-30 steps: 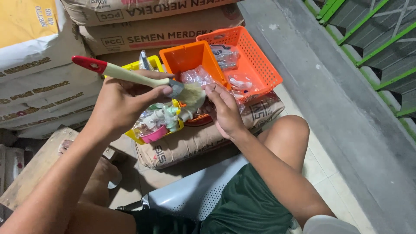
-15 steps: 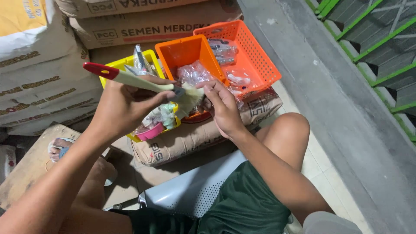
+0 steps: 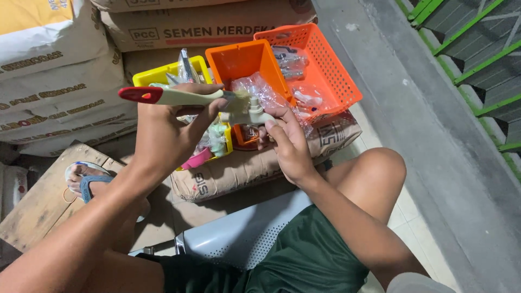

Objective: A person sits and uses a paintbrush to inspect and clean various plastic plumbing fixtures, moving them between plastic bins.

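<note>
Seen from above, at the frame's centre, my left hand (image 3: 163, 130) grips a paintbrush (image 3: 179, 96) by its cream handle, red tip pointing left, bristles touching a small white fitting (image 3: 251, 111). My right hand (image 3: 287, 146) pinches that fitting from below, just beside the brush. Behind them sit an orange basket (image 3: 325, 70) and a yellow tray (image 3: 163, 73) on cement sacks (image 3: 228, 173).

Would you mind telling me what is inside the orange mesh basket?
The orange mesh basket holds clear plastic bags with small fittings inside. An orange bin and the right hand cover its near left part, so anything there is hidden.
</note>
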